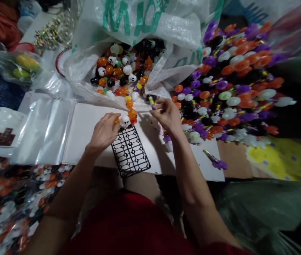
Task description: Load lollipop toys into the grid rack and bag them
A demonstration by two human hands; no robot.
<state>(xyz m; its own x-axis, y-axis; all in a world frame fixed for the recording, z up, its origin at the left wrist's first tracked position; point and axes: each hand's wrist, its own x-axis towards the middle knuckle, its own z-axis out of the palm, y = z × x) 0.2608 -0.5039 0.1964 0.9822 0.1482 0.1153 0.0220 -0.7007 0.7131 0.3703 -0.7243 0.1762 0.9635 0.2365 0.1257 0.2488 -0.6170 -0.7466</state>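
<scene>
1. Grid of black plastic lay at the middle of the near edge of the white worktop.
2. The left hand was partly curled, fingertips at a small orange piece just beside a white skull-faced figure at the grid's far end; whether it gripped could not be told.
3. The right hand was nearly closed, thumb and fingers pinching a striped tube.
4. A plastic bag of small figures lay along the far edge.
5. Colourful toys crowded the right edge; one purple-ended toy lay near the near right corner.
</scene>
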